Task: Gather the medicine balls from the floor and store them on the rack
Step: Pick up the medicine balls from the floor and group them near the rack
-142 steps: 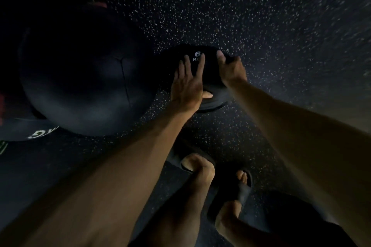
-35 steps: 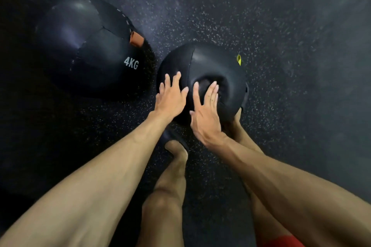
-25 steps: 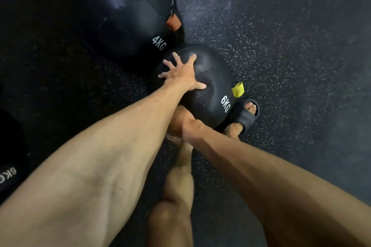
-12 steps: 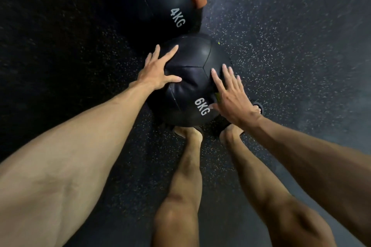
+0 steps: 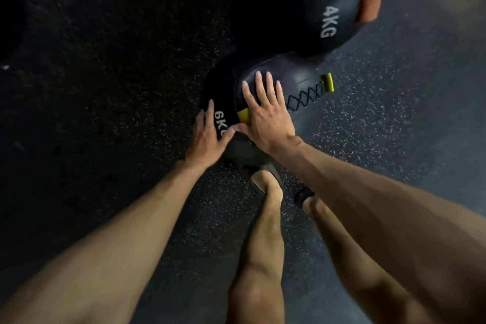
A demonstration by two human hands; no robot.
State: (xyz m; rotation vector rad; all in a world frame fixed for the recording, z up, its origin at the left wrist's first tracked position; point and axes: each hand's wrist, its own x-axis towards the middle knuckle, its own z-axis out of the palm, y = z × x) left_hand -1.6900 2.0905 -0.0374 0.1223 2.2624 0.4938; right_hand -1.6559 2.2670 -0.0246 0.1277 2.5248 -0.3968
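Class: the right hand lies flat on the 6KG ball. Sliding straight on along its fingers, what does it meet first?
Beyond the 6KG ball, the right hand would likely meet the 4KG ball, though depth is unclear.

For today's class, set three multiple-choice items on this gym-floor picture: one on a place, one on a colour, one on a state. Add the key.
1. Where is the 4KG ball relative to the 6KG ball?
A. Beyond it, toward the upper right of the view.
B. Between the person's feet.
C. Under the left forearm.

2. What colour is the tab on the 4KG ball?
A. Green.
B. Orange.
C. White.

3. How is the 6KG ball being touched?
A. Only one hand touches it.
B. Neither hand touches it.
C. The left hand and right hand both lie against it, fingers straight.

Answers:
1 A: the 4KG lettering sits above and right of the 6KG ball.
2 B: an orange tab shows beside that lettering.
3 C: both hands rest on the ball's surface.
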